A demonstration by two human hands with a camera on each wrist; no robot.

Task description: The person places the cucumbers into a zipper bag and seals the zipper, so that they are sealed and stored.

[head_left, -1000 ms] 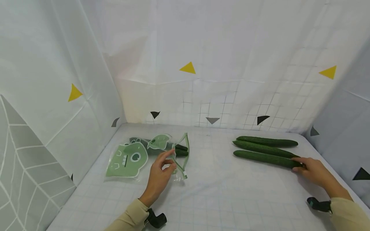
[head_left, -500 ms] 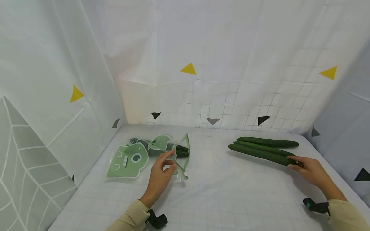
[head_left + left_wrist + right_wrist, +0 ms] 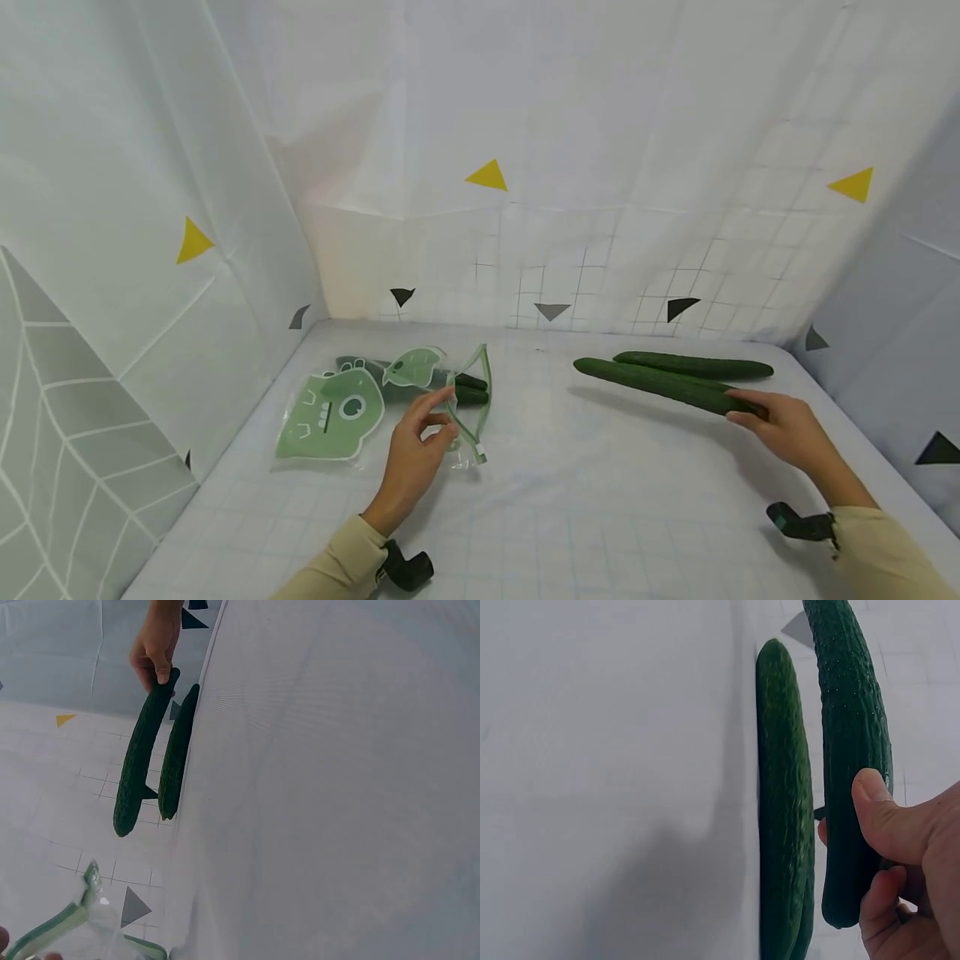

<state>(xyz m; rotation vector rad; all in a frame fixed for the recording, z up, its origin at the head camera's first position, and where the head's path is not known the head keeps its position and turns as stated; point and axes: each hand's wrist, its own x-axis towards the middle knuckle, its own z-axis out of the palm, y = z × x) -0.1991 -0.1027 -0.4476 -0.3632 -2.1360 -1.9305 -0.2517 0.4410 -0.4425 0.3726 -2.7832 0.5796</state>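
My right hand (image 3: 780, 425) grips a long dark green cucumber (image 3: 645, 377) near its right end; it is raised over the table, its far end pointing left. Thumb and fingers wrap round that end in the right wrist view. Two more cucumbers lie behind it: the back cucumber (image 3: 693, 365) shows fully, the other is mostly hidden by the held one. On the left lies a clear zip bag (image 3: 330, 417) with green cartoon prints and cucumbers (image 3: 468, 392) inside. My left hand (image 3: 420, 442) holds the edge of its mouth, which gapes rightward.
White sheeting (image 3: 555, 125) with yellow and dark triangles rises behind the table (image 3: 570, 517) and at both sides. A small black wrist camera (image 3: 408, 571) sits at the left cuff, another wrist camera (image 3: 798, 523) at the right.
My right hand has lifted the front cucumber and carried it leftward and slightly back, so it now overlaps the middle one. The left hand and bag have stayed in place.
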